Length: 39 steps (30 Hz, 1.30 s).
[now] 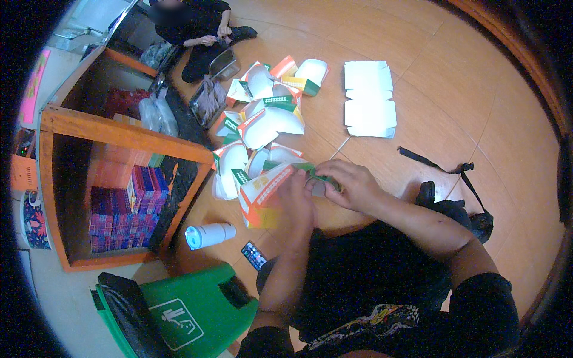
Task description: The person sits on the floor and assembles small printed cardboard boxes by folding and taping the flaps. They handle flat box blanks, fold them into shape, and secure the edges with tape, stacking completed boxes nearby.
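Note:
A paper food carton (pixel 258 201) in orange, white, green and yellow is held in front of me, tilted, partly folded. My left hand (pixel 296 200) is closed on its near side, a little blurred. My right hand (pixel 352 182) pinches a green edge flap at the carton's right end, fingertips close to those of my left. Part of the carton is hidden behind my hands. Just beyond it lies a loose heap of similar folded cartons (pixel 262 128), white inside with green and orange sides.
White flat cartons (pixel 370 116) lie at far right. A black strap (pixel 439 162) trails nearby. On my left are a light-blue tumbler (pixel 210 235), a phone (pixel 253 255), a green bin (pixel 197 310) and a wooden shelf (pixel 128 132) with stacked packs. Another person (pixel 197 36) sits far left, handling something small.

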Motion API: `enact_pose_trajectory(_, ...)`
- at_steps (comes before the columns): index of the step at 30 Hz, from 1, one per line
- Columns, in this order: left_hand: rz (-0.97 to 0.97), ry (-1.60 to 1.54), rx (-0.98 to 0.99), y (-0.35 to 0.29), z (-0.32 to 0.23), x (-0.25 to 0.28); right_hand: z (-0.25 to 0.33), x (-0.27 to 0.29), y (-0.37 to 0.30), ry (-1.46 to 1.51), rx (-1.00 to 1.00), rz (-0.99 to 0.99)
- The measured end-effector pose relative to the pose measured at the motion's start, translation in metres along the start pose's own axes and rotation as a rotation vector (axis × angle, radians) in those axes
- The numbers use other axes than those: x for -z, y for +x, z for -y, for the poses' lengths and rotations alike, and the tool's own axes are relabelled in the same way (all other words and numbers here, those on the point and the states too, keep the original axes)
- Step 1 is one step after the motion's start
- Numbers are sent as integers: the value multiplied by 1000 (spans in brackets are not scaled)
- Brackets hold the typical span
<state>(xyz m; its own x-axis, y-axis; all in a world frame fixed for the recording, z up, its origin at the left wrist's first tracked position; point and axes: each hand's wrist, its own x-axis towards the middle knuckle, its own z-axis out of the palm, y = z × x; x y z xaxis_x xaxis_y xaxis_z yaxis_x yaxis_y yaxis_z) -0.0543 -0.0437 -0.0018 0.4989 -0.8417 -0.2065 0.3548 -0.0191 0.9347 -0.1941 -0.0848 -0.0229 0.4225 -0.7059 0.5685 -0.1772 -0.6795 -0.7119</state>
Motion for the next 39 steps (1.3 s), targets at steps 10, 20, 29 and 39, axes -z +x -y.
enact_pose_trajectory(10, 150, -8, -66, 11, 19, 1, -10, 3, 6, -103, -267, -55)
enact_pose_trajectory(20, -7, -187, 295, -2, 2, -14, -5, 10, 9, -226, -28, -107)
enact_pose_trajectory(29, -6, -124, 151, 1, 3, -12, -7, 7, 12, -229, -119, -152)
enact_pose_trajectory(39, 211, 832, -330, 2, 16, 10, -17, 1, 8, 300, -578, -193)
